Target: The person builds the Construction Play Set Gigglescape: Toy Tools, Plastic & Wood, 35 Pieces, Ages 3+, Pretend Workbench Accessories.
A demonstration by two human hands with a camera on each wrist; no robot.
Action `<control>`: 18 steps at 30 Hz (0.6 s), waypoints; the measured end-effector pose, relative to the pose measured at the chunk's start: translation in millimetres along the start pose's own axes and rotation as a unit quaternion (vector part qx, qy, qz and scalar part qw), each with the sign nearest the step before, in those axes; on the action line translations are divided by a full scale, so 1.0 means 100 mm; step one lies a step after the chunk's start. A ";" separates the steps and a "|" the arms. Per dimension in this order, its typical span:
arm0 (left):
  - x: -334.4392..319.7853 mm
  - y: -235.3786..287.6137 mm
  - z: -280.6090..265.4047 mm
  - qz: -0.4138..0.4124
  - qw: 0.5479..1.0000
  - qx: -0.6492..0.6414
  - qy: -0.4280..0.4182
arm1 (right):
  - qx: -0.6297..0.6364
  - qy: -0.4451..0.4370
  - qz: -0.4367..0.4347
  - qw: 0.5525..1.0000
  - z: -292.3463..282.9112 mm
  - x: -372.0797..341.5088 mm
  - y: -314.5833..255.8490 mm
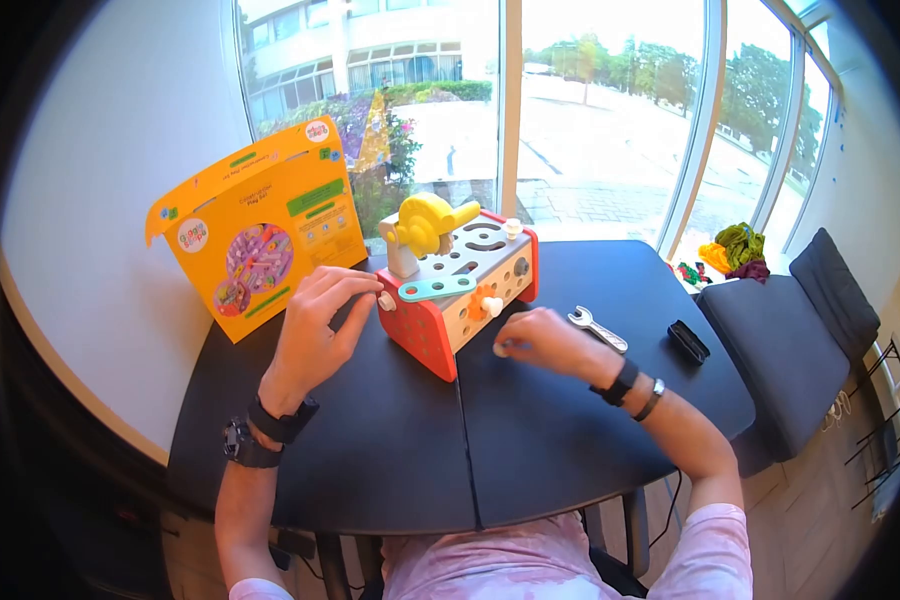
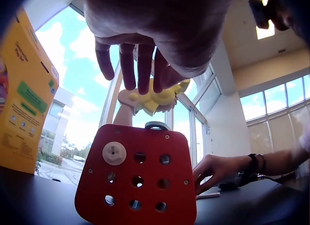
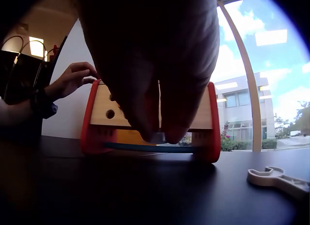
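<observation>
A toy workbench (image 1: 440, 310) with red end panels and pale wooden sides stands mid-table. My left hand (image 1: 322, 315) is at its near left top corner, fingers reaching toward a white bolt head (image 2: 114, 153) in the red panel (image 2: 138, 186). My right hand (image 1: 550, 340) is low in front of the wooden side. Its fingertips pinch a small grey piece (image 3: 157, 137), mostly hidden by the fingers. A yellow toy part (image 1: 428, 222) stands on top, near a turquoise strip (image 1: 437, 289). An orange gear (image 1: 478, 302) with a white bolt (image 1: 492, 307) sits on the side.
A toy wrench (image 1: 598, 329) and a black case (image 1: 688, 342) lie to the right on the black table (image 1: 370, 440). The yellow cardboard package (image 1: 265, 225) stands at the left back. Beyond the table's right edge is a dark padded seat (image 1: 770, 340).
</observation>
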State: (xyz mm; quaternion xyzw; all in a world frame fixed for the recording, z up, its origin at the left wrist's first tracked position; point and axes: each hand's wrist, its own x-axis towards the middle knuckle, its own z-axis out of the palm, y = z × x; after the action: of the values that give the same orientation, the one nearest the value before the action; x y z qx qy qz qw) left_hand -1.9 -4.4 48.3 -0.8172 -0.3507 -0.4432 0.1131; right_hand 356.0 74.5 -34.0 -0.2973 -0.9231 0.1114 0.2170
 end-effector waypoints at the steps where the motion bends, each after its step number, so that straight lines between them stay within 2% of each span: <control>1: -0.01 0.01 0.00 -0.001 1.000 0.001 -0.001 | 0.003 -0.013 -0.028 1.000 0.11 0.07 -0.02; 5: -0.08 -0.03 -0.06 -0.011 1.000 0.012 -0.004 | -0.025 -0.046 -0.023 0.998 0.36 0.23 -0.05; 11: -0.16 -0.12 -0.15 -0.029 0.999 0.011 0.014 | -0.014 0.048 -0.028 0.998 0.23 0.09 -0.10; 14: -0.18 -0.16 -0.17 -0.036 0.999 0.005 0.022 | -0.147 0.026 0.075 0.986 -0.02 -0.08 0.11; 17: -0.18 -0.14 -0.16 -0.043 0.999 0.005 0.024 | -0.310 0.068 0.255 0.914 -0.12 -0.33 0.46; 18: -0.18 -0.13 -0.16 -0.038 0.999 0.004 0.022 | -0.299 0.062 0.259 0.916 -0.13 -0.44 0.59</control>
State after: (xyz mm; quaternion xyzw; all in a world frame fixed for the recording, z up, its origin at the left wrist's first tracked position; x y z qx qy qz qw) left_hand -27.0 -11.6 40.9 -0.7927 -0.3811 -0.4636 0.1071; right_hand 423.4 96.3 -56.4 -0.5833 -0.7888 -0.1359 0.1381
